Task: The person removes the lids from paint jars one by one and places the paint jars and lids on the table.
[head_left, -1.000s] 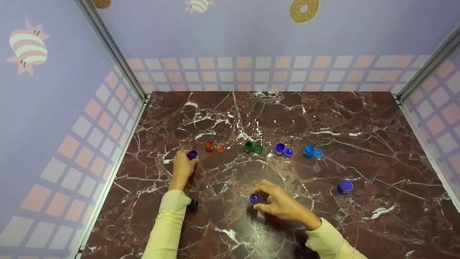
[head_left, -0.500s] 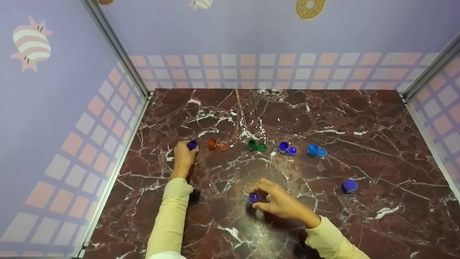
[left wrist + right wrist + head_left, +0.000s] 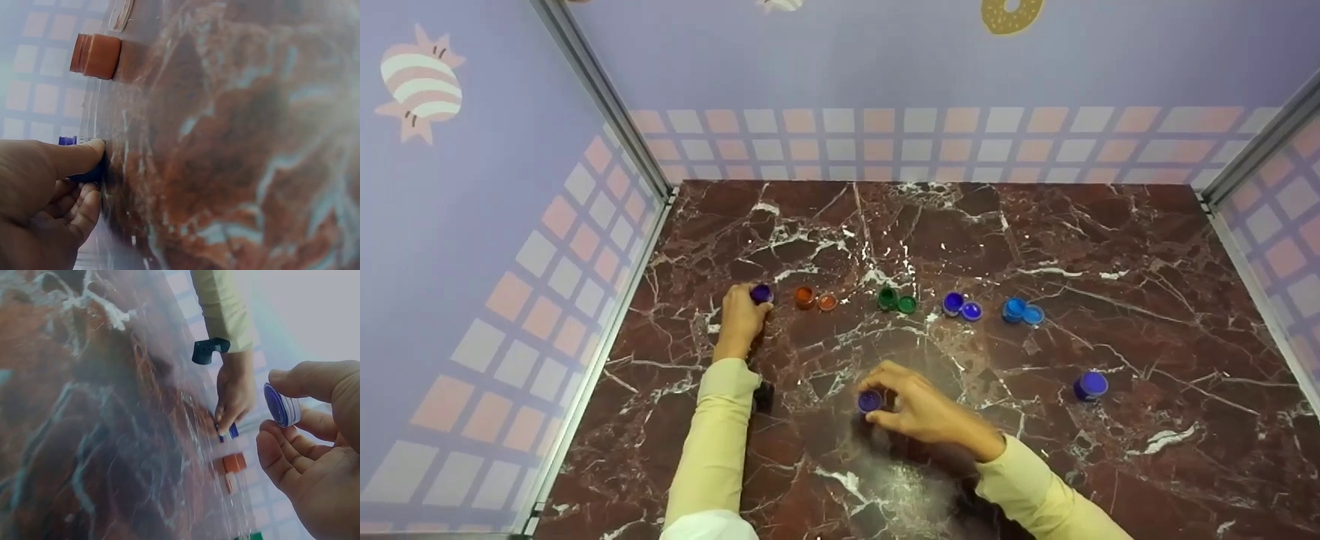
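Observation:
At the left end of a row of paint pots, my left hand [image 3: 741, 319] grips an uncapped purple paint pot [image 3: 762, 293] between thumb and fingers. In the left wrist view that pot [image 3: 89, 171] sits right at the tabletop, its threaded neck bare. My right hand [image 3: 919, 405] pinches a purple lid [image 3: 870, 402] by its rim, raised over the middle of the table. The right wrist view shows the lid [image 3: 281, 406] tilted on edge between thumb and fingers. Nearest to the left hand stands an open orange pot [image 3: 805, 298], its orange lid [image 3: 827, 302] beside it.
Farther along the row are an open green pot [image 3: 887, 298], a blue pot [image 3: 953, 303] and a light blue pot [image 3: 1014, 309], each with its lid next to it. A capped purple-blue pot [image 3: 1091, 385] stands nearer at the right. Patterned walls border the marbled table [image 3: 825, 450].
My left hand has carried the purple pot away from me, up level with the row. The right hand, still pinching the lid, has shifted slightly left. The head view has tilted slightly.

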`<state>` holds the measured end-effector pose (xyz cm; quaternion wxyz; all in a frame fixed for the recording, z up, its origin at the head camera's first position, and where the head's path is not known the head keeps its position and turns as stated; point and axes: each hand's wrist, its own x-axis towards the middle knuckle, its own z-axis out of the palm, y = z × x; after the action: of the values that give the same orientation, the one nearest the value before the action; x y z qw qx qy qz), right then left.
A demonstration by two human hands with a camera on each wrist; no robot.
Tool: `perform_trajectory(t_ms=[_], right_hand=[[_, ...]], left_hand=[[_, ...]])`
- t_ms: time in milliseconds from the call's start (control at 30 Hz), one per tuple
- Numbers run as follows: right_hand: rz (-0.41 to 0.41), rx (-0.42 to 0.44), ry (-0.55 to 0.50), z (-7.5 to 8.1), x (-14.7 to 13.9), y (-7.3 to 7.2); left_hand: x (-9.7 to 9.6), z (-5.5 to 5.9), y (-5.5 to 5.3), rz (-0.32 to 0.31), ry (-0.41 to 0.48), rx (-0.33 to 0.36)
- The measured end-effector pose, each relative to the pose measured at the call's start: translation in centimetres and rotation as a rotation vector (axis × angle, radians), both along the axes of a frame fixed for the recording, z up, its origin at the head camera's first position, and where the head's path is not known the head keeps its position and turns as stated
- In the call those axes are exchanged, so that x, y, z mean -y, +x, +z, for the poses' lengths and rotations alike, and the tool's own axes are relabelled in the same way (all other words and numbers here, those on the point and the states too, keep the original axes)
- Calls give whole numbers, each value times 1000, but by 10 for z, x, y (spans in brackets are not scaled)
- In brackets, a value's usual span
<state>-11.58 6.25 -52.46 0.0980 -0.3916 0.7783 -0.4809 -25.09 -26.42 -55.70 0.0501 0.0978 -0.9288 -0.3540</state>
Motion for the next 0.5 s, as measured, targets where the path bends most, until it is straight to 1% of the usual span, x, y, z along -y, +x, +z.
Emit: perform_trajectory(t_ms=[133, 300, 367, 500], right_hand=[[15, -17, 32, 3, 17, -9], [-13, -46, 97, 4, 38, -27], [-29, -41, 108, 4, 46, -35], [-83, -2, 113, 6, 63, -47]], left_hand=[[4, 3, -1, -5, -14, 34], [9, 8, -1, 4, -18, 52], [11, 9, 1, 8, -14, 56], [13, 8, 2, 12, -2, 70]])
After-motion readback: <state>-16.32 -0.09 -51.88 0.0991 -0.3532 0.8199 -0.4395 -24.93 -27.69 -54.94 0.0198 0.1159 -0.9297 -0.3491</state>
